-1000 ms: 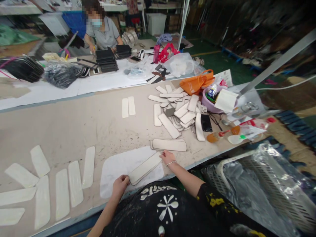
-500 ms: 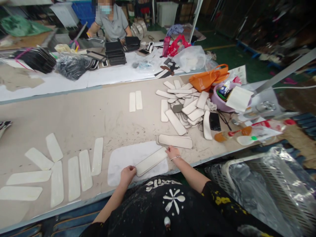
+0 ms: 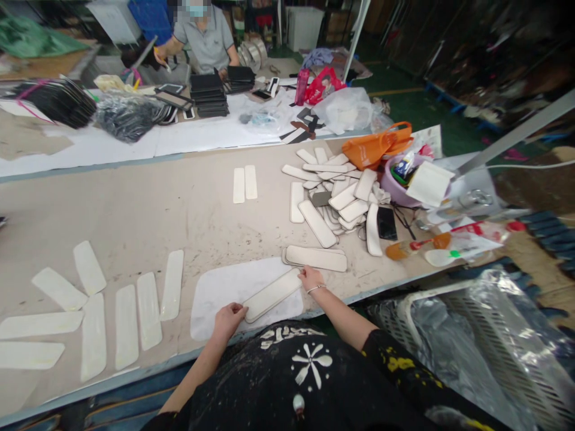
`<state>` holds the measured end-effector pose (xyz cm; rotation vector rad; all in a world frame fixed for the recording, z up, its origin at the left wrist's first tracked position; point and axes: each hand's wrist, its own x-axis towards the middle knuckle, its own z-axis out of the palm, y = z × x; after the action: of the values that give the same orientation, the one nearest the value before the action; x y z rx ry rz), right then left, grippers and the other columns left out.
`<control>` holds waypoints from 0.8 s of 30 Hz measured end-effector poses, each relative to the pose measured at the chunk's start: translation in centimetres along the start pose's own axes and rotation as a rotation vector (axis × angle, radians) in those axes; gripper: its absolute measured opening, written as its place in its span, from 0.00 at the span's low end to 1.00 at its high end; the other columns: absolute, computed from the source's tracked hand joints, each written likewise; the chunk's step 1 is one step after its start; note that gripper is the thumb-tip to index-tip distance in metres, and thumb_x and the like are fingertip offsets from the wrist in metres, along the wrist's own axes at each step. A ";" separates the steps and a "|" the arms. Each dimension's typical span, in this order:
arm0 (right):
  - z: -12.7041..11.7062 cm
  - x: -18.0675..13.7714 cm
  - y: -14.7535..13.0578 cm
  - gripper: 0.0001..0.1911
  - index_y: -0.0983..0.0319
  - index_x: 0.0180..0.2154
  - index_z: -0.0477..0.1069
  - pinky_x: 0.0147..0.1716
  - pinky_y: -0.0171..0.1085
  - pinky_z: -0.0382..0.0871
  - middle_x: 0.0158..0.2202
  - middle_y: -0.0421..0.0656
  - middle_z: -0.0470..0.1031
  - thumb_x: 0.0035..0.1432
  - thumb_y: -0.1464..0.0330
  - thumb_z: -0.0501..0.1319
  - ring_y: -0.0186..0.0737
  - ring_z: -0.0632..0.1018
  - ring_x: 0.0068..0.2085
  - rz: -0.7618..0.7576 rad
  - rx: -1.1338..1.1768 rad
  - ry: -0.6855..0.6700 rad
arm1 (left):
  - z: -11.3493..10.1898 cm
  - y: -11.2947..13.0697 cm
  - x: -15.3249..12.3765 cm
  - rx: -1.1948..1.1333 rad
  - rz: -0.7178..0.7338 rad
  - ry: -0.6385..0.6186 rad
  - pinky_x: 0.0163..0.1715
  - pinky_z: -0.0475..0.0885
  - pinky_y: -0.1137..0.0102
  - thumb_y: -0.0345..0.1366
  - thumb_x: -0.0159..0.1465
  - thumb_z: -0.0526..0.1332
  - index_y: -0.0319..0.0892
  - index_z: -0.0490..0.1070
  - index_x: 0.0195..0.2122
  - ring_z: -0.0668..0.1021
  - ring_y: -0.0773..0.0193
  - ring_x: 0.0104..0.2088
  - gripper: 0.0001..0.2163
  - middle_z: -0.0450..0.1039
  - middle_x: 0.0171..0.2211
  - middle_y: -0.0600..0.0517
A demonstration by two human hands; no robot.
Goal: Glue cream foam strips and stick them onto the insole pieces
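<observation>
A long white strip with rounded corners (image 3: 272,295) lies slantwise over a white sheet (image 3: 211,299) at the table's near edge. My left hand (image 3: 230,319) pinches its lower left end between thumb and fingers. At the upper right end, my right hand (image 3: 311,278) is closed on the strip's edge. Just beyond the right hand rests a small stack of similar strips (image 3: 316,258). A heap of more strips (image 3: 345,191) spreads farther back on the right. To my left, several separate strips (image 3: 93,338) lie flat, some with a slight shine.
Two strips (image 3: 245,184) lie side by side mid-table. An orange bag (image 3: 375,149), a purple basin (image 3: 393,185), a phone (image 3: 387,223) and glue-like bottles (image 3: 399,249) crowd the right. A white plastic crate (image 3: 417,323) stands right of me. Across the table sits a co-worker (image 3: 206,42).
Both hands keep the same hold on the strip. My view has shifted slightly, so things appear a little farther left. The co-worker's hand across the table has moved.
</observation>
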<state>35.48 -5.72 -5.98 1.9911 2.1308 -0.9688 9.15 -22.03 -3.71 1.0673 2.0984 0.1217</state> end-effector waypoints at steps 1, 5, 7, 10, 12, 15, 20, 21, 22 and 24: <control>0.0 0.0 0.0 0.06 0.62 0.36 0.71 0.36 0.34 0.62 0.34 0.44 0.76 0.56 0.68 0.59 0.39 0.74 0.36 0.000 -0.003 0.000 | 0.1 0.0 0.0 0.016 0.003 0.013 0.31 0.64 0.70 0.45 0.56 0.55 0.40 0.74 0.31 0.77 0.58 0.33 0.14 0.77 0.28 0.47; 0.2 0.0 0.0 0.07 0.62 0.38 0.70 0.36 0.35 0.62 0.35 0.45 0.76 0.57 0.68 0.57 0.39 0.75 0.37 0.001 -0.013 -0.001 | 0.4 -0.1 0.1 0.057 0.016 0.040 0.31 0.63 0.70 0.43 0.56 0.56 0.40 0.73 0.29 0.77 0.59 0.32 0.12 0.77 0.28 0.48; 0.2 0.0 -0.1 0.07 0.62 0.38 0.71 0.36 0.35 0.62 0.35 0.45 0.76 0.58 0.68 0.57 0.40 0.75 0.37 0.004 -0.018 -0.005 | 0.4 -0.1 0.1 0.050 0.017 0.029 0.31 0.63 0.70 0.43 0.56 0.56 0.40 0.73 0.29 0.77 0.59 0.32 0.12 0.77 0.28 0.48; 0.3 0.1 -0.1 0.06 0.61 0.37 0.71 0.35 0.35 0.62 0.35 0.45 0.76 0.57 0.69 0.57 0.40 0.75 0.37 0.006 -0.024 -0.012 | 0.3 0.0 0.2 0.042 0.015 0.027 0.31 0.63 0.70 0.42 0.55 0.57 0.41 0.72 0.29 0.76 0.59 0.32 0.11 0.77 0.29 0.48; 0.3 0.2 -0.1 0.06 0.62 0.37 0.71 0.36 0.35 0.62 0.35 0.46 0.76 0.57 0.69 0.57 0.41 0.75 0.38 0.003 -0.029 -0.011 | 0.2 0.1 0.2 0.029 0.008 0.022 0.31 0.63 0.70 0.42 0.55 0.57 0.41 0.72 0.28 0.76 0.60 0.32 0.10 0.76 0.28 0.49; 0.5 0.3 0.0 0.06 0.62 0.37 0.71 0.36 0.36 0.63 0.35 0.46 0.76 0.57 0.69 0.57 0.42 0.75 0.38 0.000 -0.040 -0.009 | 0.3 0.1 0.2 0.007 -0.009 0.013 0.31 0.63 0.71 0.42 0.55 0.58 0.41 0.72 0.28 0.76 0.60 0.31 0.10 0.76 0.27 0.50; 0.6 0.2 -0.1 0.07 0.62 0.39 0.70 0.37 0.36 0.63 0.36 0.47 0.76 0.58 0.70 0.56 0.41 0.75 0.39 -0.027 -0.049 -0.009 | 0.7 -0.3 0.3 0.008 -0.003 0.038 0.31 0.63 0.71 0.42 0.54 0.58 0.41 0.70 0.31 0.76 0.61 0.32 0.10 0.75 0.28 0.50; 0.6 0.1 -0.2 0.07 0.62 0.39 0.70 0.37 0.36 0.62 0.36 0.47 0.75 0.58 0.70 0.56 0.41 0.75 0.39 -0.035 -0.051 -0.009 | 0.8 -0.4 0.3 0.003 -0.003 0.053 0.31 0.63 0.71 0.41 0.54 0.58 0.40 0.69 0.33 0.76 0.61 0.31 0.10 0.75 0.28 0.50; 0.6 0.0 -0.2 0.07 0.62 0.39 0.70 0.37 0.36 0.62 0.37 0.47 0.75 0.58 0.70 0.56 0.41 0.75 0.39 -0.043 -0.053 -0.009 | 0.8 -0.4 0.2 -0.003 0.000 0.067 0.31 0.63 0.71 0.41 0.54 0.58 0.40 0.67 0.35 0.75 0.61 0.31 0.11 0.74 0.28 0.51; 0.5 -0.1 -0.3 0.07 0.63 0.39 0.69 0.37 0.36 0.62 0.38 0.48 0.75 0.58 0.71 0.56 0.42 0.74 0.40 -0.057 -0.058 -0.006 | 0.8 -0.5 0.2 -0.003 0.012 0.080 0.31 0.63 0.71 0.40 0.54 0.59 0.40 0.66 0.37 0.75 0.62 0.30 0.12 0.73 0.27 0.52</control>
<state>35.00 -6.04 -6.21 1.9087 2.1969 -0.9084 9.35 -22.41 -4.57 1.0891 2.1624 0.1761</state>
